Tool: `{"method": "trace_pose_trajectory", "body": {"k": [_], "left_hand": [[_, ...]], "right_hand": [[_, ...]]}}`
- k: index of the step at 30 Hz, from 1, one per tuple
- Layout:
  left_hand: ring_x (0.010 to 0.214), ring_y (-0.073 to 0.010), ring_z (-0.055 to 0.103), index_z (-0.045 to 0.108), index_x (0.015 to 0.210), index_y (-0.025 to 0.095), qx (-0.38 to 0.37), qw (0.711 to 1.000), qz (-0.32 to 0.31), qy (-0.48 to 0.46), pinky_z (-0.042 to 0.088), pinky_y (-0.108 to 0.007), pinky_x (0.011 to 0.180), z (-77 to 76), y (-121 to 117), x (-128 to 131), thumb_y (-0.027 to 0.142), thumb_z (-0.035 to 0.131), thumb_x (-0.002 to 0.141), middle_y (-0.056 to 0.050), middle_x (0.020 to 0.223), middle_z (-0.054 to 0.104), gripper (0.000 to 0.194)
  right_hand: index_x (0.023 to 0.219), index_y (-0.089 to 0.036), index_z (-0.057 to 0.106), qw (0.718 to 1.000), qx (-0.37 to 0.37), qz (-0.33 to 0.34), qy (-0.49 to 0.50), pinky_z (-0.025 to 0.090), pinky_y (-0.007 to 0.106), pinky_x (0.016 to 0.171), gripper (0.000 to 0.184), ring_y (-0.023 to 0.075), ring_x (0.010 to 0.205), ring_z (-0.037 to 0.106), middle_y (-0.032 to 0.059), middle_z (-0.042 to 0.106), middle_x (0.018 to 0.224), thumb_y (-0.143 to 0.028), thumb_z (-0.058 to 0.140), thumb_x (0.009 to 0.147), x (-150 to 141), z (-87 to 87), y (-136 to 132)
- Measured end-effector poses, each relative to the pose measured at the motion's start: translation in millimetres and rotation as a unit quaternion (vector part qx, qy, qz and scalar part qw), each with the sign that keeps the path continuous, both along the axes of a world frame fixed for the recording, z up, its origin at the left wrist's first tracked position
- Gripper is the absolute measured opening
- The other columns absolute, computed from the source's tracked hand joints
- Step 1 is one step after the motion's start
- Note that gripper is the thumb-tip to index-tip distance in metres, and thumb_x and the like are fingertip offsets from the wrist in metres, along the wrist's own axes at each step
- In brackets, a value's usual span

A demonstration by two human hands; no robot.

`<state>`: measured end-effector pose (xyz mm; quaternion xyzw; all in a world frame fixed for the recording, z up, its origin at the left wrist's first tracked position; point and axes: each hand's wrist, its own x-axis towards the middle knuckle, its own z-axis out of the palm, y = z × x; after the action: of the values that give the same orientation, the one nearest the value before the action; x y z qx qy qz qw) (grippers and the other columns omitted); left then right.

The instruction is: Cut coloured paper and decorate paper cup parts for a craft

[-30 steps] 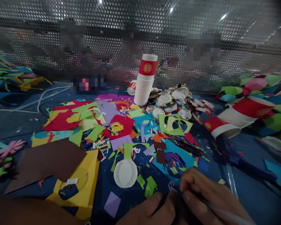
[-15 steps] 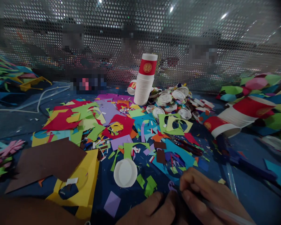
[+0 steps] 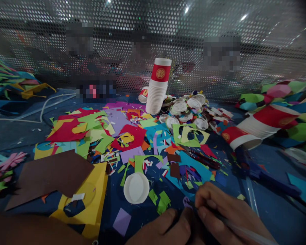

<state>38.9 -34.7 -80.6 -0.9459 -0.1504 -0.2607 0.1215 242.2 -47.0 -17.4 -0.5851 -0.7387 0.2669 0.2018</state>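
Note:
My left hand is at the bottom centre, fingers pinched together. A small purple paper piece with a cut or curled end pokes out at its fingertips. Close beside it on the right, my right hand is closed around a slim, pale translucent pen-like stick. The stick's tip is hidden between the hands. Just beyond the left hand lie green paper scraps and a white paper cup, seen from above. A purple paper square lies left of the left hand.
Coloured paper offcuts cover the middle. Behind stand stacked red-and-white paper cups, beside a pile of round cut pieces. Dark-handled scissors lie among scraps. To the right are tipped cups and a blue glue gun. Brown card lies left.
Both hands stay almost in place, with only a very slight shift of the right fingers. The table things have not moved.

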Motion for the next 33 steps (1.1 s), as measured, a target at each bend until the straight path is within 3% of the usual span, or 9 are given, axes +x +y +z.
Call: {"method": "trace_pose_trajectory", "body": {"k": [4, 13, 16, 21, 28, 33], "left_hand": [[0.118, -0.0154, 0.06, 0.068, 0.118, 0.021, 0.008, 1.0, -0.011, 0.008, 0.051, -0.023, 0.099, -0.1, 1.4, 1.0, 0.031, 0.045, 0.104, -0.002, 0.12, 0.069, 0.029], [0.123, -0.0147, 0.056, 0.066, 0.12, 0.02, 0.028, 0.999, -0.008, 0.015, 0.047, -0.023, 0.098, 15.3, 4.4, -1.5, 0.025, 0.048, 0.103, -0.001, 0.127, 0.067, 0.025], [0.123, -0.0143, 0.056, 0.065, 0.122, 0.02, 0.028, 0.999, -0.004, 0.018, 0.047, -0.023, 0.097, 14.6, 4.2, -1.4, 0.027, 0.047, 0.103, 0.0, 0.128, 0.066, 0.027], [0.121, -0.0138, 0.058, 0.066, 0.122, 0.019, 0.027, 1.0, -0.003, 0.01, 0.047, -0.022, 0.097, 11.7, 3.5, 0.1, 0.025, 0.045, 0.104, 0.0, 0.122, 0.068, 0.028], [0.107, -0.0122, 0.065, 0.065, 0.124, 0.018, 0.034, 0.999, -0.001, 0.007, 0.048, -0.022, 0.097, 10.4, 3.3, -0.1, 0.026, 0.044, 0.105, -0.002, 0.121, 0.069, 0.03], [0.11, -0.0106, 0.065, 0.069, 0.118, 0.02, 0.026, 1.0, 0.006, 0.012, 0.051, -0.018, 0.092, 9.0, 2.3, 1.4, 0.025, 0.04, 0.106, 0.001, 0.117, 0.07, 0.031]], "right_hand": [[0.08, -0.025, 0.049, 1.0, 0.0, -0.002, -0.005, 0.04, 0.026, 0.053, 0.02, 0.0136, 0.058, 0.06, -0.0033, 0.061, 0.063, -0.026, 0.037, 0.096, 1.1, 0.0, -0.1], [0.08, -0.025, 0.052, 1.0, 0.004, 0.013, -0.025, 0.039, 0.024, 0.051, 0.022, 0.0121, 0.053, 0.058, -0.0046, 0.059, 0.063, -0.028, 0.039, 0.098, 6.5, -1.0, 1.9], [0.083, -0.025, 0.052, 0.999, 0.004, 0.037, -0.013, 0.041, 0.024, 0.052, 0.018, 0.0124, 0.056, 0.059, -0.0044, 0.06, 0.065, -0.026, 0.041, 0.097, 7.9, -3.6, 2.1], [0.081, -0.025, 0.052, 1.0, 0.006, 0.005, 0.006, 0.041, 0.024, 0.054, 0.021, 0.013, 0.058, 0.06, -0.0033, 0.06, 0.066, -0.027, 0.04, 0.097, 5.1, -4.7, -0.5], [0.083, -0.025, 0.05, 1.0, 0.003, 0.011, -0.005, 0.041, 0.025, 0.055, 0.022, 0.0126, 0.059, 0.059, -0.0043, 0.059, 0.066, -0.023, 0.035, 0.098, 3.0, -3.5, -1.6], [0.083, -0.026, 0.049, 1.0, 0.007, 0.02, 0.005, 0.041, 0.025, 0.055, 0.02, 0.0129, 0.06, 0.06, -0.0041, 0.06, 0.066, -0.024, 0.037, 0.098, 4.1, -4.1, -0.6]]}}
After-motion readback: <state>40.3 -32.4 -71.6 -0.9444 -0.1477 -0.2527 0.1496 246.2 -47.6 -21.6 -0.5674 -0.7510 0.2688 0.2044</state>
